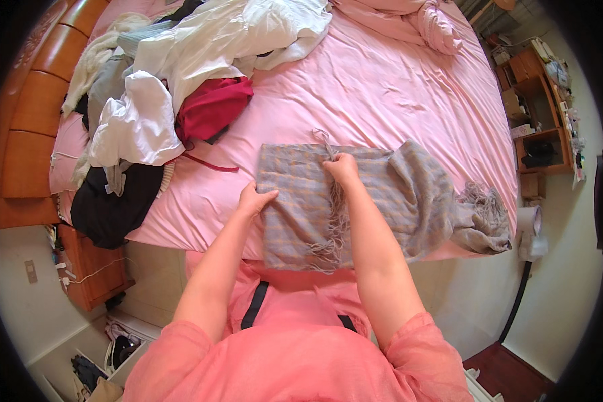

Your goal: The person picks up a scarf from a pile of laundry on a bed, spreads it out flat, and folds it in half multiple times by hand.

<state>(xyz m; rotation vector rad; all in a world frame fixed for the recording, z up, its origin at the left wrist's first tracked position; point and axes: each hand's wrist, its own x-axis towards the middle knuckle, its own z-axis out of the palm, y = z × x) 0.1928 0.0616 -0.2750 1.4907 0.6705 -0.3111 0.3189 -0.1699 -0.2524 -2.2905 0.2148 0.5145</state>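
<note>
A grey scarf [296, 201] with thin orange stripes and fringed ends lies on the pink bed sheet [382, 95] before me. Its left part is folded over flat, with one fringed end running down the middle. My left hand [255, 200] grips the folded left edge, thumb on top and fingers hidden beneath. Between the thumb and fingers of my right hand [342, 170] is the fringe near the scarf's far edge. To the right the cloth is rumpled, and its other fringed end [482, 216] lies bunched by the bed's corner.
Piled clothes cover the bed's left side: a white garment [135, 120], a dark red one [213, 108] and a black one [118, 201]. A crumpled pink cover [407, 22] lies at the far side. The wooden headboard [35, 125] stands left, a wooden shelf unit [537, 105] right.
</note>
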